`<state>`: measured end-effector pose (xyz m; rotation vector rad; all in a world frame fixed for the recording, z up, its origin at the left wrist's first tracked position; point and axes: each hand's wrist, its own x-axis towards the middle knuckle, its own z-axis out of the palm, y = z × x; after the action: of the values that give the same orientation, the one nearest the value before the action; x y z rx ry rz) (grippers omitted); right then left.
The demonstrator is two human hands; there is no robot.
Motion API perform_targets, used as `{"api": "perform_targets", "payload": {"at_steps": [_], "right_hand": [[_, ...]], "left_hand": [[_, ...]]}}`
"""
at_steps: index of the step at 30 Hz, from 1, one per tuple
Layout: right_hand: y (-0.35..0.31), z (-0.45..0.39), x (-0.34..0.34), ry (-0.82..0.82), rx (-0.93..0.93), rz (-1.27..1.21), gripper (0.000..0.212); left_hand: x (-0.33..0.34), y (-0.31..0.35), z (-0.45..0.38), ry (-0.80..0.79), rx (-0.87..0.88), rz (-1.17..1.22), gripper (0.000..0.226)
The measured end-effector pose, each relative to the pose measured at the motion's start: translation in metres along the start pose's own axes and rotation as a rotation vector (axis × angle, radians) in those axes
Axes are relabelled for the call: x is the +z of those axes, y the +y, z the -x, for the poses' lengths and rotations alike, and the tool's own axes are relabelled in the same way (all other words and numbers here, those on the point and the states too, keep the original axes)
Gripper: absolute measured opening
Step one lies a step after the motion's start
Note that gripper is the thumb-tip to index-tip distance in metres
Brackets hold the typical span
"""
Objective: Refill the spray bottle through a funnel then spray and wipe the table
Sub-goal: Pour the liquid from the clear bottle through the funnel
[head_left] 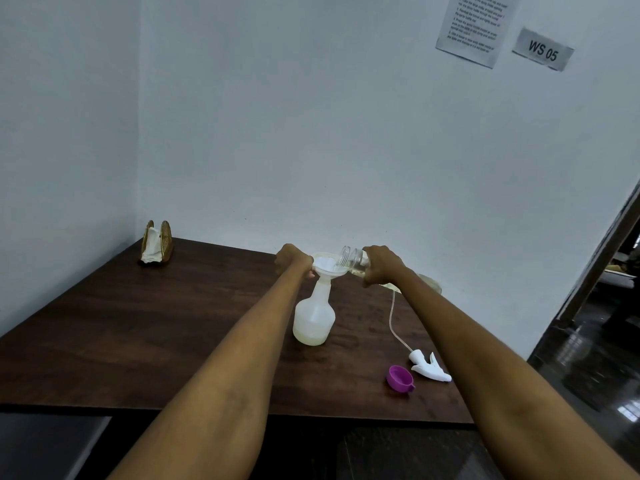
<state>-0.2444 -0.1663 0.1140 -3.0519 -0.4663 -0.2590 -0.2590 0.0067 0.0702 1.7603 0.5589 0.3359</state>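
Two bare forearms fill the near field, reaching away over the counter (138, 323), a broad dark wood-grain top set into the corner of a pale room. The left hand (294, 259) is curled round the rim of the white funnel (329, 266), steadying it in the neck of the spray bottle (314, 317), which stands upright directly below that hand. The right hand (381, 265) grips a clear refill bottle (353, 259), tipped so its open mouth lies over the funnel's bowl, just beside the left hand. Pale liquid shows in the bottom part of the spray bottle, so by my reading the refill is under way and well short of full. Nearer than the right hand, and below its forearm, the white trigger head (429, 367) lies on its side with its dip tube (393, 317) trailing back toward the hands; a purple cap (400, 377) sits just beside it. Left to do, as I judge it: finish pouring, lift the funnel out, screw the trigger head back on, then spray and wipe. Far off to the left hand's side, in the back corner, a wooden holder with tissue (156, 242) stands ready for wiping. On the wall high above the right hand hang a printed sheet (474, 26) and a sign reading WS 05 (542, 50).
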Motion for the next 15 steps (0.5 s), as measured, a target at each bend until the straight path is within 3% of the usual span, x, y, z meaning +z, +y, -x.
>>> {"api": "perform_targets", "payload": {"at_steps": [9,15], "right_hand": [[0.0051,0.0002,-0.0017,0.005,0.005,-0.001,0.048],[0.0056,-0.0011,-0.0034,0.008,0.002,0.017,0.05]], "left_hand": [[0.002,-0.0032,-0.0029,0.026,-0.001,0.023,0.025],[0.0011,-0.001,-0.0003,0.021,0.007,-0.006,0.013]]}}
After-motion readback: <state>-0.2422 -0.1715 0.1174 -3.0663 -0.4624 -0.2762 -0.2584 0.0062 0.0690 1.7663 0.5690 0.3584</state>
